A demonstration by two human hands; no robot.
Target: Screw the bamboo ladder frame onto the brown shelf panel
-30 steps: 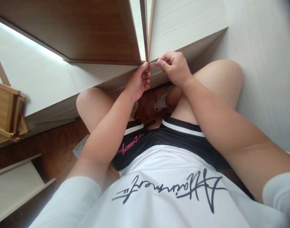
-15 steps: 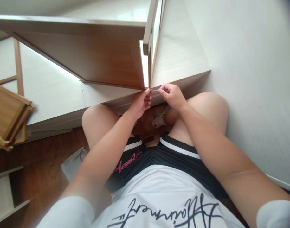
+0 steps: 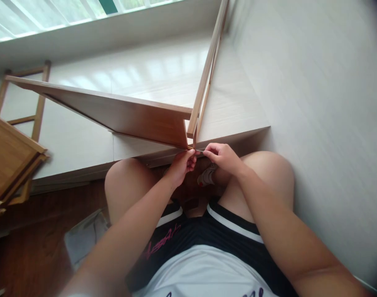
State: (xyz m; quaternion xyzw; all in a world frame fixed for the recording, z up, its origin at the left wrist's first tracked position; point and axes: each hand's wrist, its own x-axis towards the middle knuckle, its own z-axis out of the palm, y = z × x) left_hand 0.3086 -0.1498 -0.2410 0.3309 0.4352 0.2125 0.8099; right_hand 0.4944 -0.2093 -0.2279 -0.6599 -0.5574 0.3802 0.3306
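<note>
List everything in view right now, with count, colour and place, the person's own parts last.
wooden panel: 1, brown, centre
edge-on frame: 1, brown, at the panel's right end
thin rod: 1, greyish, between the hands
ladder-like frame: 1, brown, left, behind the stack
stacked framed pieces: count unclear, brown, far left
ledge: 1, whitish, under the panel
window: 1, bright with a green strip, top left
wall: 1, pale grey, right
floor: 1, dark brown, lower left
bag or box: 1, pale, on the floor
left hand: 1, bare, by the panel's lower corner
right hand: 1, bare, fingers on the rod
</note>
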